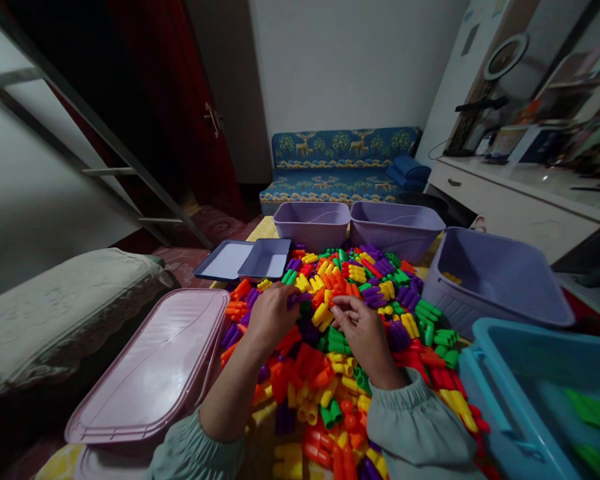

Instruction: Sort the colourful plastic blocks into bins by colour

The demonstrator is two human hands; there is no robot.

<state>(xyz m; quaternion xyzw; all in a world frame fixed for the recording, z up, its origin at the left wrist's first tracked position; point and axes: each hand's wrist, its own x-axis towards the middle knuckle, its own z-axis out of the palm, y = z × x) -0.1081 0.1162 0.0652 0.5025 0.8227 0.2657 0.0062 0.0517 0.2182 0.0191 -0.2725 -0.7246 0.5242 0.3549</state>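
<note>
A large heap of plastic building blocks (337,343) in red, orange, yellow, green and purple covers the table in front of me. Over the heap's left part, my left hand (273,312) is closed around a purple plastic building block (299,300) that sticks out by the thumb. My right hand (363,327) is a short way to the right, thumb and fingers pinched together. An orange piece (331,301) shows at those fingertips; its shape is mostly hidden. Both hands are above the blocks, apart from each other.
Purple bins (313,227) stand along the back, with another purple bin (450,293) at right. A blue bin (510,400) holding green pieces is near right. Shallow trays (266,259) lie back left; a pink lidded box (150,360) sits at left. A patterned sofa (330,180) is beyond.
</note>
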